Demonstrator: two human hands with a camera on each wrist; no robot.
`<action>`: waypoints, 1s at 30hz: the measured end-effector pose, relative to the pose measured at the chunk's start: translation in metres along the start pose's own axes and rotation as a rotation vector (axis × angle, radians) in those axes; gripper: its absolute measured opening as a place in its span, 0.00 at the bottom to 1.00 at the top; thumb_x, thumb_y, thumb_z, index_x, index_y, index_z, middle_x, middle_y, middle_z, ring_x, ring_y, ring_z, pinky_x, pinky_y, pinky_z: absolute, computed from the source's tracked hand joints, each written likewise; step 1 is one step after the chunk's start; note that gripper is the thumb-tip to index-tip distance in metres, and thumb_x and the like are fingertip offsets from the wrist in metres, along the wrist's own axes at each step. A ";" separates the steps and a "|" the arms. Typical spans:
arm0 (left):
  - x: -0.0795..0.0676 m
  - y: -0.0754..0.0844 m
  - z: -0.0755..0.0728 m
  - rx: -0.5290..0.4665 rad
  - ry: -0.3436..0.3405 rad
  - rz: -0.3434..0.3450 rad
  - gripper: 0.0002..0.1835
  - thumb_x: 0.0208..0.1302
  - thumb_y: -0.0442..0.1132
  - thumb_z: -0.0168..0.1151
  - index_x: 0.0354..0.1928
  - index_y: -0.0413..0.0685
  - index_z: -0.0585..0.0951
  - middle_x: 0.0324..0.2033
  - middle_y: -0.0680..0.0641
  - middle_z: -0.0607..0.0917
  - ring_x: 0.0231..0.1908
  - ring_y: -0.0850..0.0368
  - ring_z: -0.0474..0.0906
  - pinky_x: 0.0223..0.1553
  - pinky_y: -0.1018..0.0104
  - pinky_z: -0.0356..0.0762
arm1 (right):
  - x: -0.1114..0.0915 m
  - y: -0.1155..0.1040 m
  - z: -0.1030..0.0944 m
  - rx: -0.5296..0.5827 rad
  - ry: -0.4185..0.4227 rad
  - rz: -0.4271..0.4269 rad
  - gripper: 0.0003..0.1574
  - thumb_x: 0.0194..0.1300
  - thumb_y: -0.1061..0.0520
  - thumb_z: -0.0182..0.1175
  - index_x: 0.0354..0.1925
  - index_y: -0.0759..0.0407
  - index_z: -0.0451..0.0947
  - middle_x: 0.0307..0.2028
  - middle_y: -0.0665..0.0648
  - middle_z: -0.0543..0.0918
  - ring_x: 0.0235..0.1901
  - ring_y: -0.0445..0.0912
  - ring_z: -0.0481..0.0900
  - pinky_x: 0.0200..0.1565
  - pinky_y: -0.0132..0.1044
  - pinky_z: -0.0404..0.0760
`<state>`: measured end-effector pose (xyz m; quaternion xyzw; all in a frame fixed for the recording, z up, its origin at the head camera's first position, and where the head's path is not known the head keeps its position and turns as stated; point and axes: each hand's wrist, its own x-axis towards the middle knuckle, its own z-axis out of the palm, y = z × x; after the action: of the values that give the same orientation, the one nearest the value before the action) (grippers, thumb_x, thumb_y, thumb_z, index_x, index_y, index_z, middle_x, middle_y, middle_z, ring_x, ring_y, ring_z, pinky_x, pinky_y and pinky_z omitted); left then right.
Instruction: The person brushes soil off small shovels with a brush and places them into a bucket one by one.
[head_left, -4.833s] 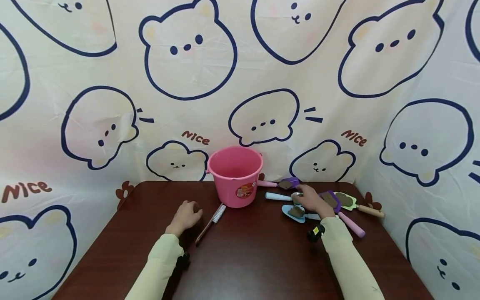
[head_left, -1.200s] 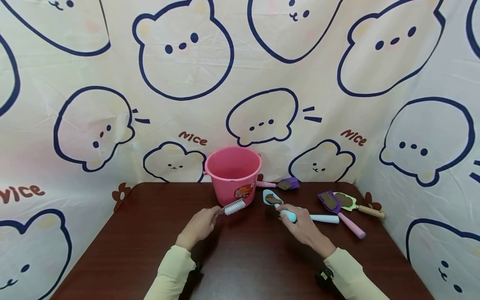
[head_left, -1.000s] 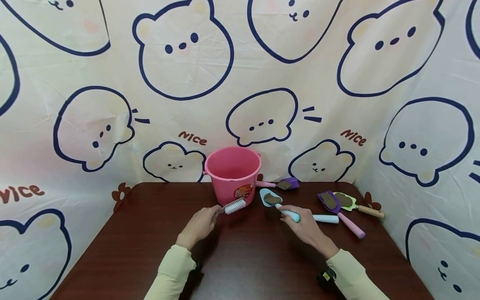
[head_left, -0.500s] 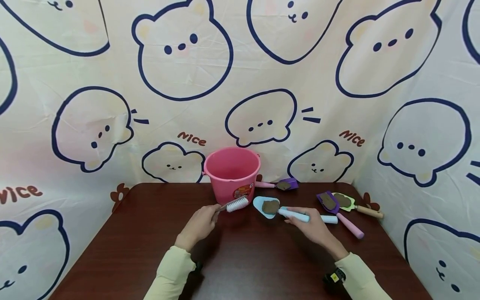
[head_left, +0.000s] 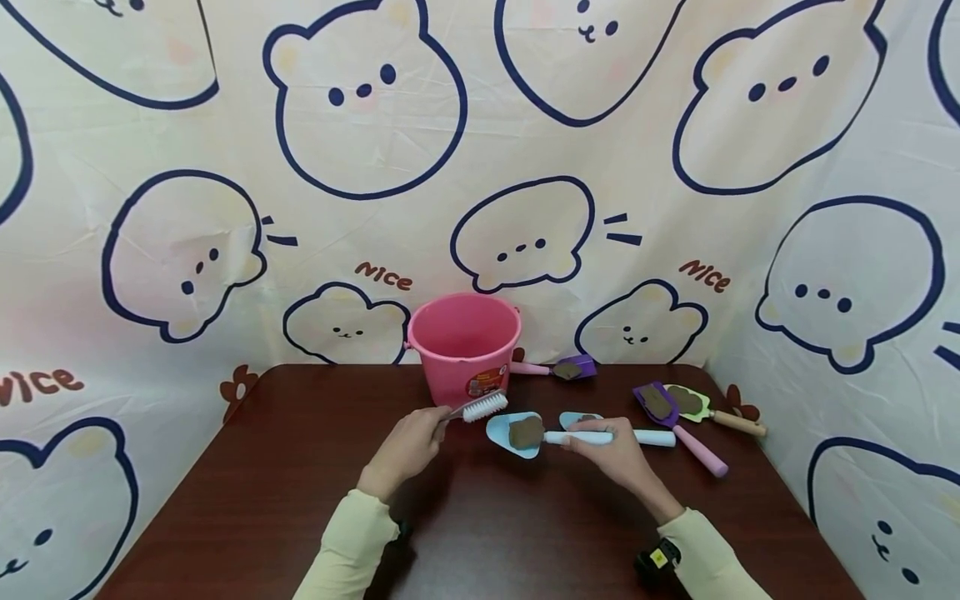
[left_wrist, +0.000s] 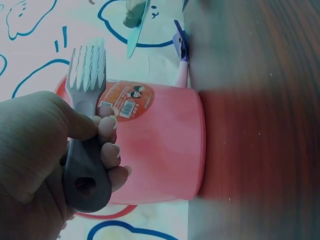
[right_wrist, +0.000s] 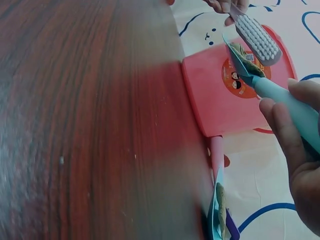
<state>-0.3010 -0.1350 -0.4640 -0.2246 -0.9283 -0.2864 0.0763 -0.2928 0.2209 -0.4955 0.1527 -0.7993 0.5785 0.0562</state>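
Note:
My left hand (head_left: 406, 448) grips a scrub brush (head_left: 484, 406) by its grey-brown handle, which has a hole at its end in the left wrist view. The brush's white bristles (left_wrist: 89, 70) point away from the fist. My right hand (head_left: 619, 456) holds a light-blue toy shovel (head_left: 498, 433) by its pale handle (right_wrist: 287, 102). On the blade lies a brown clump (head_left: 527, 433). Blade and bristles are close together in front of a pink bucket (head_left: 457, 379), held above the table. Behind my right hand lies a second light-blue shovel (head_left: 654, 437), partly hidden by the fingers.
A purple shovel with a pink handle (head_left: 531, 368) lies beside the bucket at the back. On the right lie another purple shovel (head_left: 702, 451) and a green one with a wooden handle (head_left: 738, 422), both bearing brown clumps. A patterned cloth (head_left: 360, 242) hangs behind the dark table (head_left: 480, 533).
My left hand has picked the brush up off the table; my right hand has picked up a light-blue shovel. During the last second the shovel has turned and moved left and nearer, below the brush.

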 end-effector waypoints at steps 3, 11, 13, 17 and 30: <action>0.001 0.003 0.002 -0.002 0.017 0.025 0.15 0.69 0.30 0.63 0.55 0.48 0.82 0.39 0.50 0.86 0.33 0.59 0.75 0.39 0.64 0.79 | 0.001 -0.001 0.004 -0.029 0.018 -0.026 0.12 0.60 0.52 0.75 0.40 0.57 0.91 0.41 0.56 0.89 0.35 0.46 0.83 0.34 0.37 0.83; 0.005 0.016 0.008 0.014 0.047 0.105 0.15 0.70 0.32 0.64 0.56 0.50 0.83 0.39 0.51 0.86 0.36 0.59 0.77 0.47 0.58 0.83 | 0.008 -0.009 0.010 -0.038 0.025 0.003 0.13 0.61 0.54 0.74 0.41 0.61 0.90 0.40 0.59 0.90 0.41 0.45 0.87 0.42 0.37 0.83; 0.005 0.020 0.010 0.025 0.068 0.114 0.14 0.70 0.33 0.64 0.55 0.48 0.84 0.38 0.51 0.86 0.35 0.59 0.77 0.46 0.60 0.83 | 0.009 -0.012 0.012 0.028 0.022 0.047 0.13 0.62 0.57 0.73 0.42 0.64 0.89 0.42 0.63 0.89 0.40 0.48 0.89 0.41 0.36 0.84; 0.006 0.029 0.015 0.048 0.106 0.100 0.13 0.71 0.36 0.64 0.55 0.45 0.84 0.38 0.49 0.86 0.35 0.59 0.79 0.46 0.61 0.84 | 0.013 -0.019 0.017 0.130 0.014 0.099 0.13 0.64 0.62 0.70 0.44 0.69 0.87 0.44 0.68 0.88 0.39 0.53 0.90 0.41 0.36 0.85; 0.004 0.051 0.032 0.018 0.165 0.086 0.17 0.69 0.38 0.67 0.57 0.40 0.84 0.35 0.46 0.82 0.30 0.61 0.71 0.31 0.73 0.75 | 0.017 -0.028 0.030 0.165 0.061 0.135 0.14 0.65 0.59 0.70 0.44 0.70 0.87 0.39 0.67 0.89 0.41 0.58 0.89 0.42 0.41 0.86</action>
<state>-0.2811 -0.0784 -0.4637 -0.2394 -0.9109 -0.2919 0.1666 -0.2973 0.1812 -0.4752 0.0852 -0.7553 0.6492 0.0287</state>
